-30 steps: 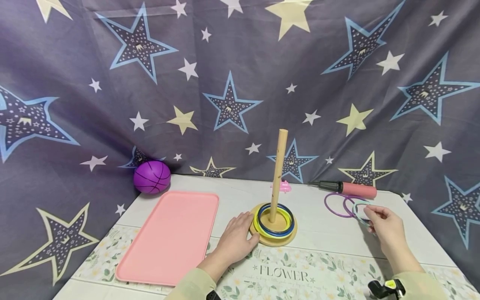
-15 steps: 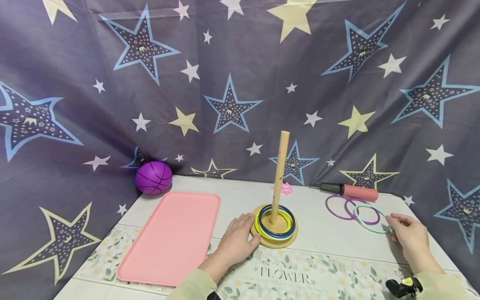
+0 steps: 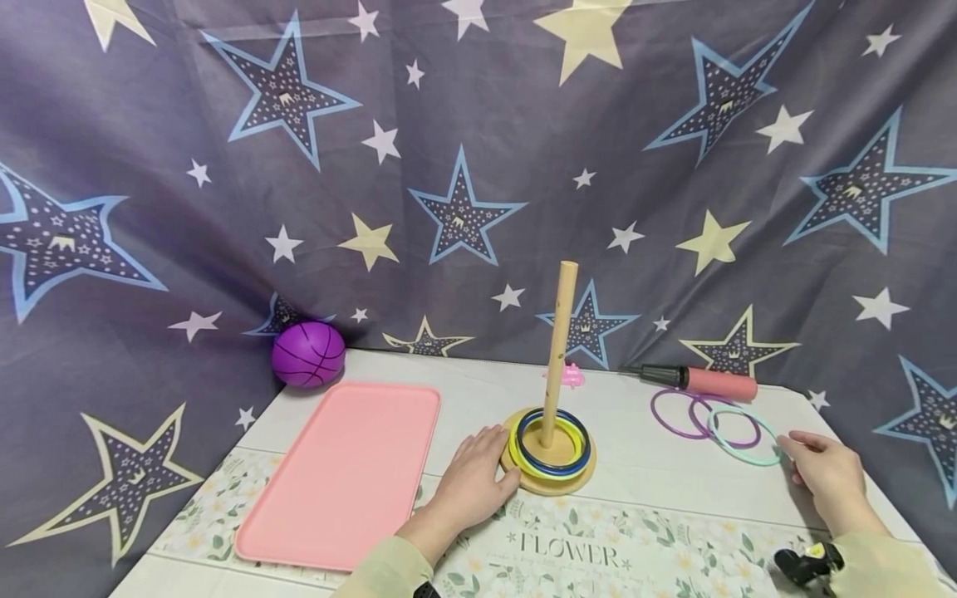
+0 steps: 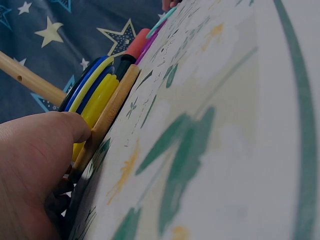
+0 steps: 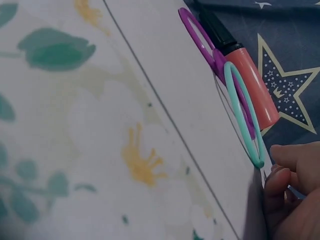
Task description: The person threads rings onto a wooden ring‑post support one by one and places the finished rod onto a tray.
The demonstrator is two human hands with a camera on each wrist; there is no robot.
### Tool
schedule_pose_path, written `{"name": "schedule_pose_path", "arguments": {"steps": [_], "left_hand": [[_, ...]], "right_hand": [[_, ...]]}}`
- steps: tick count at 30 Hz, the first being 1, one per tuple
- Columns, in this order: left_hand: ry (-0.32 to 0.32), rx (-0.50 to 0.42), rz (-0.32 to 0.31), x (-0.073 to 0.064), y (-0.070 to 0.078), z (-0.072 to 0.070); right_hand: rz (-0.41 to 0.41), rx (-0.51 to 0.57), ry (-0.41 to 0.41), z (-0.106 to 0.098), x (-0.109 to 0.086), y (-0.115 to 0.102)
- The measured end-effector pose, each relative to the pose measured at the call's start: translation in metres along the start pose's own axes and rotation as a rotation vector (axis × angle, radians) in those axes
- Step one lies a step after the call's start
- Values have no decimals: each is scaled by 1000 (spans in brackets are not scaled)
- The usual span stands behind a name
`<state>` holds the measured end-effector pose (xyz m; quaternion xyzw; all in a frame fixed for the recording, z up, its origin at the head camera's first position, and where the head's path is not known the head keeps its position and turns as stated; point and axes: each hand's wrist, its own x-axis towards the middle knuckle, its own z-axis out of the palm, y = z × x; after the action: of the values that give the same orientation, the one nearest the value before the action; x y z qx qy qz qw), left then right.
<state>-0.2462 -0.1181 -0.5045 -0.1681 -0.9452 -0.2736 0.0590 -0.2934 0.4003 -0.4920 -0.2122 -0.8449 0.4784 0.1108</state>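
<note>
A wooden ring-toss stand (image 3: 558, 349) has a tall peg on a round base (image 4: 110, 110). Dark blue (image 3: 554, 473) and yellow (image 3: 512, 449) rings circle the foot of the peg. My left hand (image 3: 471, 482) holds the base by its left rim, thumb against the edge in the left wrist view. To the right lies a mint ring (image 5: 258, 162), overlapping purple rings (image 5: 218, 60) on the table. My right hand (image 3: 826, 473) is just right of the mint ring, its fingers loosely bent, with a small gap to it in the right wrist view.
A pink tray (image 3: 344, 473) lies left of the stand, and a purple ball (image 3: 308, 355) sits behind it. A red-and-black hand pump (image 3: 719, 384) and a small pink toy (image 3: 572, 375) are at the back. A star-patterned cloth (image 3: 463, 100) hangs behind the table.
My right hand has pulled the mint ring to the right, laid it down and let go, drawing slightly away. The left hand stays at the stand.
</note>
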Motion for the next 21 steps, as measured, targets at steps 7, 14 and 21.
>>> {"name": "schedule_pose_path", "arguments": {"steps": [7,14,21], "left_hand": [[2,-2,4,-1,1,0],[9,-8,9,-1,1,0],[15,-8,10,-1,-1,3]], "right_hand": [[-54,-161,6,0,1,1],[-133,-247,24,1,1,3],[-131,-263,35,4,0,0]]}}
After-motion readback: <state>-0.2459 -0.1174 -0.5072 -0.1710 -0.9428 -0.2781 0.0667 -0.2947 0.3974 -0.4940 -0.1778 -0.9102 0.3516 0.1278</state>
